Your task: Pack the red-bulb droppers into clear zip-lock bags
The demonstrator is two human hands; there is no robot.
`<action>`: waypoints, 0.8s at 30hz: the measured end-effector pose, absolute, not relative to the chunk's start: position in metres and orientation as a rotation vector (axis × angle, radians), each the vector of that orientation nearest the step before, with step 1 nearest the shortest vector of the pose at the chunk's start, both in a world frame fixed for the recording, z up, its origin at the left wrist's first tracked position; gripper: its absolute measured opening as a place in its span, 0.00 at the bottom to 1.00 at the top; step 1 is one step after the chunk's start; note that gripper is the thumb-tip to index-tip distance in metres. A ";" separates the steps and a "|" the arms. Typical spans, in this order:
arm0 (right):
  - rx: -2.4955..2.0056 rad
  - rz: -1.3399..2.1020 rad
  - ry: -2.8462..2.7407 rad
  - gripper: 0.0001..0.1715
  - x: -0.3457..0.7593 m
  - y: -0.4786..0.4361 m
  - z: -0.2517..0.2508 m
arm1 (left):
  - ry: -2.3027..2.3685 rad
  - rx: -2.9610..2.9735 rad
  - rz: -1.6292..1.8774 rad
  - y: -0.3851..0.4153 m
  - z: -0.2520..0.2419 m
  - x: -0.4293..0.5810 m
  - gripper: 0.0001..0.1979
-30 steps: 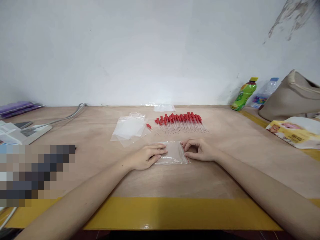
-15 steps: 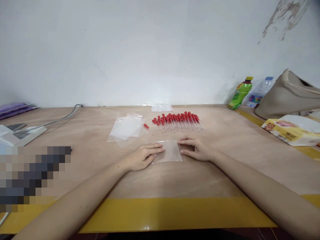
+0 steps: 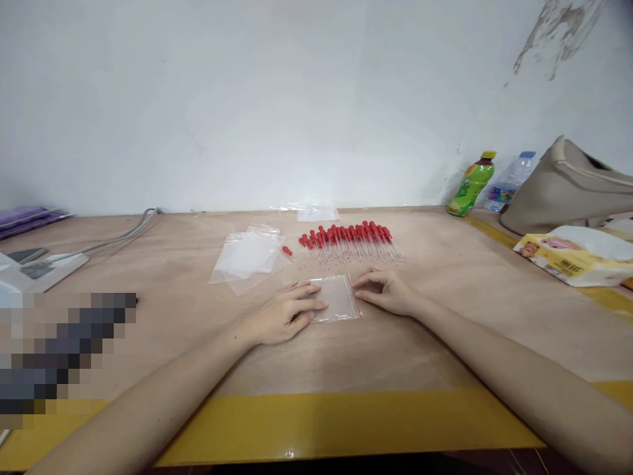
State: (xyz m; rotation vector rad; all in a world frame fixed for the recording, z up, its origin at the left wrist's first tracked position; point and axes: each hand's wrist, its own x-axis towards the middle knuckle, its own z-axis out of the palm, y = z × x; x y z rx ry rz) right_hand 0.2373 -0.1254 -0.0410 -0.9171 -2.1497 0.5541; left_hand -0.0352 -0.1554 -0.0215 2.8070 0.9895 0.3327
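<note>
A clear zip-lock bag (image 3: 336, 300) with a red line along its right edge lies flat on the table in front of me. My left hand (image 3: 287, 311) rests on the bag's left part, its fingers spread and pressing lightly down. At the bag's right edge, the thumb and forefinger of my right hand (image 3: 383, 290) are drawn together by the zip strip. Just beyond, droppers (image 3: 353, 241) with red bulbs and clear stems lie side by side in a row. A single red-bulbed dropper (image 3: 287, 251) lies apart at their left, beside a loose stack of clear bags (image 3: 247, 254).
Another clear bag (image 3: 316, 214) lies by the wall. At right are a green bottle (image 3: 472, 185), a clear bottle (image 3: 512, 181), a beige handbag (image 3: 568, 188) and a tissue pack (image 3: 568, 260). A cable (image 3: 119, 237) and purple packets (image 3: 30, 219) lie left. Yellow tape (image 3: 321, 425) lines the front edge.
The right thumb and forefinger have come closer together at the bag's edge. My left hand's fingers have spread a little on the bag. The view has shifted slightly.
</note>
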 end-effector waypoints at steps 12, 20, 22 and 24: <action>-0.754 0.465 -2.329 0.13 0.236 -0.128 -0.039 | 0.960 2.811 0.339 -0.154 -0.023 -0.037 0.17; -0.604 0.329 -2.805 0.36 0.227 -0.146 -0.021 | 0.994 2.691 0.489 -0.156 -0.022 -0.036 0.26; -0.600 0.313 -2.826 0.37 0.227 -0.145 -0.022 | 0.999 2.663 0.503 -0.154 -0.021 -0.039 0.27; -0.622 0.372 -2.784 0.32 0.230 -0.141 -0.023 | 1.011 2.630 0.490 -0.151 -0.019 -0.043 0.26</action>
